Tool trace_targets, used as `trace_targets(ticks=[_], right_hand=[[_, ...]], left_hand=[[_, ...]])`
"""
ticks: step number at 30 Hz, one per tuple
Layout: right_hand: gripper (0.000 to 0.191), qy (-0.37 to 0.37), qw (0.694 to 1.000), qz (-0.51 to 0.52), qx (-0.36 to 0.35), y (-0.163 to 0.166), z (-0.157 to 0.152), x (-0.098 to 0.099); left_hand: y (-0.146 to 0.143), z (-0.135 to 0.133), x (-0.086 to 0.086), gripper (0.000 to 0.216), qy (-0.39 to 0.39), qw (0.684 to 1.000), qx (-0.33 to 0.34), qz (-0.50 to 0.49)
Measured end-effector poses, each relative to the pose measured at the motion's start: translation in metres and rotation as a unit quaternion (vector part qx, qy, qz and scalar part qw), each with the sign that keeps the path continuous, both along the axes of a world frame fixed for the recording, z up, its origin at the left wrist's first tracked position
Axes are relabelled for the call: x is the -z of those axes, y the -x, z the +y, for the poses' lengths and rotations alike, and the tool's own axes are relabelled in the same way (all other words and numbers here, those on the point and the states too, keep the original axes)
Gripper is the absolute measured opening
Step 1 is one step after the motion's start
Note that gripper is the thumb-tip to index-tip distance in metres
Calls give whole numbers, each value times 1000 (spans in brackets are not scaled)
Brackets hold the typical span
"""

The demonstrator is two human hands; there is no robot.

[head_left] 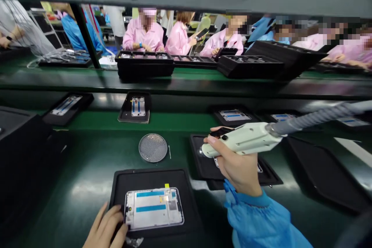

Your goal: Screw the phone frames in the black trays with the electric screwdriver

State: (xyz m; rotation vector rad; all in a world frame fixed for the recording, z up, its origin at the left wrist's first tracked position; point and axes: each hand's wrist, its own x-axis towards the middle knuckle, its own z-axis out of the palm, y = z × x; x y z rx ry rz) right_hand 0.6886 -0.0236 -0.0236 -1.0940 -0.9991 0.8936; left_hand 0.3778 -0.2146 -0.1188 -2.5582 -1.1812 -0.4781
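Right hand (240,170) grips pale tool (250,139), nose leftward; left hand (106,226) spread, perhaps touching metal frame (152,219).

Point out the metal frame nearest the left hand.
The metal frame in the front tray, with the left hand at its left end; the other frames all lie farther back.

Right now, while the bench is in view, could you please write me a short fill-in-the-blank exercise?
1. The right hand holds a long, pale handheld tool, and the cloth sleeve at its wrist is ____.
2. Beside the left hand, a silvery, rectangular frame with two blue strips lies on a rectangular tray coloured ____.
3. At the frame's far edge, a small tab is ____.
4. In the picture, the round, grey dish lies just to the ____ of the thin, white stick.

Missing words: blue; black; yellow; left.
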Motion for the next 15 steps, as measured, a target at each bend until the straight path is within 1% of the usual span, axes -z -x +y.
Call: trace_targets(ticks=[3,5,8,10,12,15], right_hand=[[33,8,999,-25,-27,12,0,12],[30,9,999,-40,-30,22,0,18],[29,11,997,-70,-31,41,3,24],[28,3,995,-86,-54,57,8,26],[25,-4,993,-86,-86,76,14,28],[22,3,990,-70,-124,105,23,34]], left_hand=[[-18,20,-21,28,58,998,-2,-26],[-28,34,-28,38,105,994,6,-23],[-34,49,-25,61,153,988,32,2],[-34,55,-18,72,175,983,49,9],[-33,61,-13,76,190,980,58,4],[-30,67,-8,75,196,978,68,-14]])
